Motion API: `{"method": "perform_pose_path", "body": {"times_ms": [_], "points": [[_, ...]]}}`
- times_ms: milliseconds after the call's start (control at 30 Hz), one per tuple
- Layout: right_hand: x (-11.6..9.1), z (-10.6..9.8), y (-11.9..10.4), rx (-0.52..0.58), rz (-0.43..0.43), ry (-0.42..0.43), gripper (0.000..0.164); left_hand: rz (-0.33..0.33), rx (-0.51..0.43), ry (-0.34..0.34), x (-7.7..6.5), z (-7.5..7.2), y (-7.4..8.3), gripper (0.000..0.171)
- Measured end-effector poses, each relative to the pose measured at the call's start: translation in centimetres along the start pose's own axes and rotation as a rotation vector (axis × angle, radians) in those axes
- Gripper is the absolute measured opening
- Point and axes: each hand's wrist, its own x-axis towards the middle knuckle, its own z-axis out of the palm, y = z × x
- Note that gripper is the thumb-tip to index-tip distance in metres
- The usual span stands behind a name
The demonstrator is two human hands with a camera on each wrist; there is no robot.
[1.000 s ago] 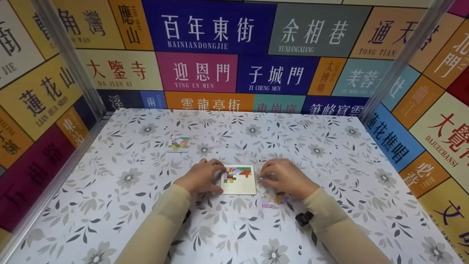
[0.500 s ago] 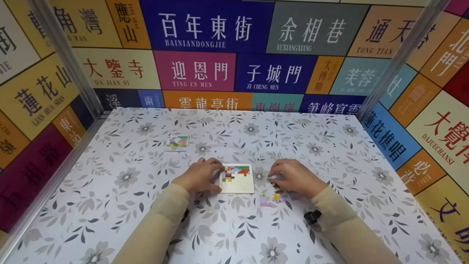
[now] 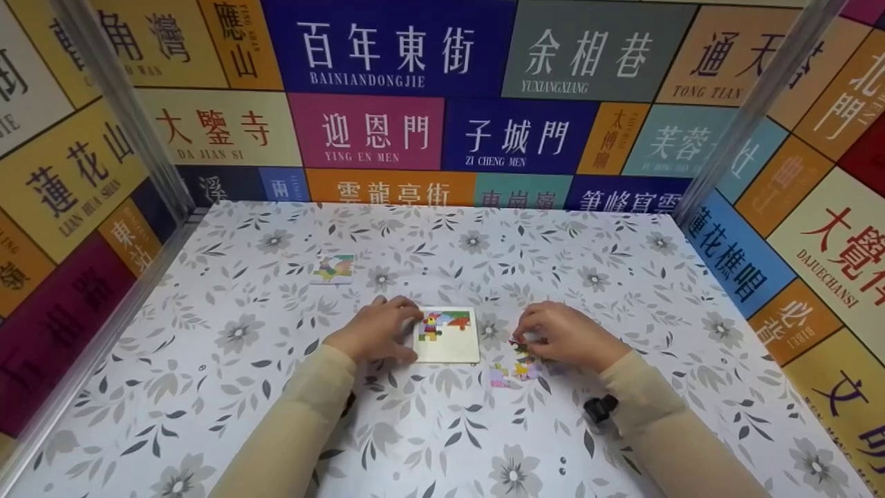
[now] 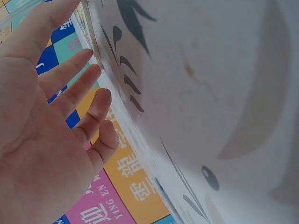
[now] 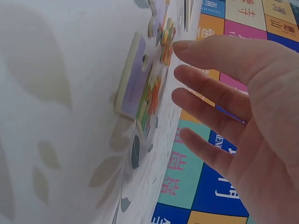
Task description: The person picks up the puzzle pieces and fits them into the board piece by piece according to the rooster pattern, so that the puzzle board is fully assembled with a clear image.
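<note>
I log the left hand [image 3: 377, 333] spread, gripping nothing, fingertips touching the left edge of the cream rectangular jigsaw tray [image 3: 456, 348]. Right hand [image 3: 572, 337]: fingers relaxed, part-spread, nothing visibly held, by flat multicoloured jigsaw pieces [image 3: 523, 370] right of the tray. 1 multicoloured jigsaw patch [image 3: 334, 270] lies beyond the tray, leftward.

The right hand [image 3: 570, 337] partly hides the puzzle pieces [image 3: 523, 372]; contact is hard to judge.

Around the board [image 3: 456, 347], my left hand [image 3: 379, 330] blocks nine o'clock, right hand [image 3: 570, 337] three, pieces [image 3: 524, 371] four; I can pass at six.
</note>
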Motion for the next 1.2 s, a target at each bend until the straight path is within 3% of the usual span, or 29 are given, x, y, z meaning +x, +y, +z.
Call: {"method": "perform_pose_path", "body": {"times_ms": [233,567,1000,1200], "points": [[-0.1,0.2,0.4,0.017,-0.018,-0.011,0.020,-0.017,-0.003,-0.005,0.0,-0.3,0.1,0.069],[-0.3,0.3,0.6,-0.022,-0.036,0.058,0.011,0.087,0.018,0.039,-0.2,-0.1,0.0,0.067],[0.2,0.6,0.3,-0.026,0.048,0.083,0.008,0.029,0.005,0.011,0.0,-0.1,0.0,0.068],[0.8,0.7,-0.3,-0.019,0.047,0.100,0.010,0.024,0.029,0.014,0.2,0.0,0.0,0.068]]}}
